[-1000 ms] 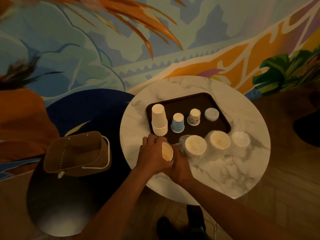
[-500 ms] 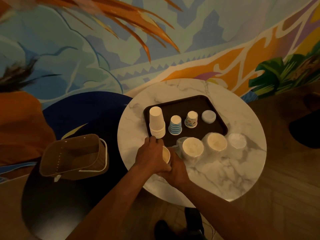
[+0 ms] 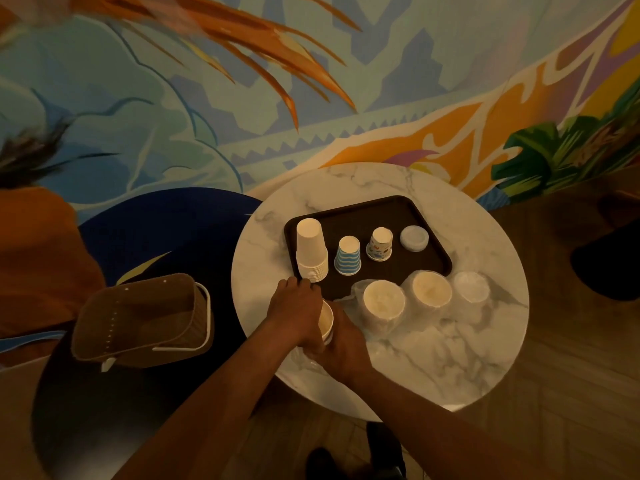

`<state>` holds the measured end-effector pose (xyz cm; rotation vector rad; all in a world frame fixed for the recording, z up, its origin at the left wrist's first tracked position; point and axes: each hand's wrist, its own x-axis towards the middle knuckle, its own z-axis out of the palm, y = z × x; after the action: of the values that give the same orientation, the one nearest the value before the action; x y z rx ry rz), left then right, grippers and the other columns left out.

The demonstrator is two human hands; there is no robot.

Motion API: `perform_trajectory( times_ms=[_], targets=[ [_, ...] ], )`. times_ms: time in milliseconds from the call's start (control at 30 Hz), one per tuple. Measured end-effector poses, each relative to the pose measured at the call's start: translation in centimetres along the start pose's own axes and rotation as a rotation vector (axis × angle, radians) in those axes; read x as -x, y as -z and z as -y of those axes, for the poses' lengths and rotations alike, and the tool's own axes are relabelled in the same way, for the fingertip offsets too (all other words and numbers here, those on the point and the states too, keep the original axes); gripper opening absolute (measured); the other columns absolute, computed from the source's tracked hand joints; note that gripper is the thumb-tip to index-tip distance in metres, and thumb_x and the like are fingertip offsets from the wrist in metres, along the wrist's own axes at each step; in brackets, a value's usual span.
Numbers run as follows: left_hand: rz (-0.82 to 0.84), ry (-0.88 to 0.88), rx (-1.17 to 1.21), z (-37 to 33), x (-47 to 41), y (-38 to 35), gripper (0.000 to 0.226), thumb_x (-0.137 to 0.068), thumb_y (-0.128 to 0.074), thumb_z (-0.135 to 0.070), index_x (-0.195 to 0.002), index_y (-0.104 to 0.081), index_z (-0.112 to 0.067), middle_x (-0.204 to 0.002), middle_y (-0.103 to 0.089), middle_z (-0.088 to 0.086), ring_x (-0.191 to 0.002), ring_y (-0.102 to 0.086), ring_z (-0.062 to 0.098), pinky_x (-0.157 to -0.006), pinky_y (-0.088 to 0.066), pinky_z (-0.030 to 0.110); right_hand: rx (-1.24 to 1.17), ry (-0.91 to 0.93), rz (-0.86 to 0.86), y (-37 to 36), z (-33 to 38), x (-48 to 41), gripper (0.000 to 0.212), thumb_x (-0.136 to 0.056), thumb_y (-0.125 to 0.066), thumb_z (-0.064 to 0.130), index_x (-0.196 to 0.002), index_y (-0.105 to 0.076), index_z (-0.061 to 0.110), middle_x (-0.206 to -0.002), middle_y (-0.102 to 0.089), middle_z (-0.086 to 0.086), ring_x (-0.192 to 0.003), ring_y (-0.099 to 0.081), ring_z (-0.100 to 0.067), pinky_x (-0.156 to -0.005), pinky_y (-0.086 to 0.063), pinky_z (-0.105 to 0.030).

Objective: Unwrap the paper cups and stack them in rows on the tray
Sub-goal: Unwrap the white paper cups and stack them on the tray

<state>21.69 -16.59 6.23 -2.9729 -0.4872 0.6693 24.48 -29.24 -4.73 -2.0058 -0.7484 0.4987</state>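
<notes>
At centre frame, the left hand (image 3: 298, 306) and right hand (image 3: 346, 344) curled around a white paper cup stack (image 3: 326, 320) just below the dark brown plastic tray (image 3: 367, 209), where four cup stacks (image 3: 311, 251) stood in a row. Three plastic-wrapped stacks (image 3: 383, 303) on the round marble table (image 3: 450, 358) appeared yet to be opened.

Tally, frame centre: one dark tray (image 3: 374, 216). On it, four upturned stacks: white cup stack (image 3: 311, 249), blue-striped cup stack (image 3: 347, 255), patterned cup stack (image 3: 380, 244), translucent stack (image 3: 414, 238). Below the tray, three plastic-wrapped sleeves: left sleeve (image 3: 383, 303), middle sleeve (image 3: 431, 289), right sleeve (image 3: 471, 288). One held cup stack (image 3: 326, 318). Lower left, one brown basket (image 3: 138, 320).
</notes>
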Motion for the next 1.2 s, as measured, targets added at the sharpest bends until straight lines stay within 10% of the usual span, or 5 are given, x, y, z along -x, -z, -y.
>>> perform_trajectory(
  times_ms=[133,400,733,933,1200],
  targets=[
    [-0.012,-0.009,-0.021,-0.1,0.3,0.7,0.093,-0.062,-0.083,-0.065,-0.135,-0.049,-0.018,-0.135,-0.055,0.006,-0.123,-0.051,0.025,-0.104,-0.041,0.037,0.014,-0.018,0.029,-0.2,-0.1,-0.1,0.095,-0.065,-0.085,0.058,-0.145,-0.045,0.027,-0.136,-0.053,0.017,-0.121,-0.048,0.004,-0.100,-0.035,-0.006],
    [-0.035,0.008,0.116,1.8,2.1,4.9,0.098,-0.059,-0.081,-0.072,-0.137,-0.047,-0.023,-0.140,-0.049,0.004,-0.126,-0.049,0.024,-0.105,-0.044,0.042,0.067,-0.069,0.037,0.8,1.1,-0.6,0.062,-0.081,-0.076,0.048,-0.135,-0.048,0.035,-0.118,-0.064,0.016,-0.106,-0.064,-0.005,-0.089,-0.054,-0.025],
    [-0.070,0.119,1.098,9.3,5.4,10.8,0.062,-0.065,-0.089,-0.045,-0.119,-0.061,-0.031,-0.115,-0.064,-0.006,-0.097,-0.065,0.015,-0.070,-0.055,0.027,0.110,-0.074,-0.037,-0.3,0.9,-0.6,0.083,-0.066,-0.082,0.063,-0.137,-0.047,0.038,-0.131,-0.059,0.020,-0.122,-0.056,-0.002,-0.102,-0.050,-0.032],
    [-0.111,0.079,2.156,10.4,4.6,6.2,0.063,-0.070,-0.080,-0.017,-0.129,-0.060,-0.014,-0.134,-0.063,0.019,-0.112,-0.070,0.031,-0.100,-0.055,0.051,0.194,-0.026,-0.049,0.0,2.6,-0.4,0.104,-0.058,-0.075,0.068,-0.146,-0.040,0.024,-0.145,-0.051,0.004,-0.132,-0.050,-0.016,-0.112,-0.044,-0.037],
    [-0.062,-0.043,2.409,8.6,1.3,4.8,0.058,-0.088,-0.070,-0.008,-0.142,-0.051,-0.005,-0.143,-0.055,0.026,-0.132,-0.055,0.041,-0.104,-0.052,0.053,0.330,0.119,-0.104,-0.1,5.1,-0.7,0.081,-0.069,-0.065,0.075,-0.136,-0.053,0.031,-0.144,-0.051,0.004,-0.137,-0.043,-0.019,-0.113,-0.038,-0.044]
  ],
)
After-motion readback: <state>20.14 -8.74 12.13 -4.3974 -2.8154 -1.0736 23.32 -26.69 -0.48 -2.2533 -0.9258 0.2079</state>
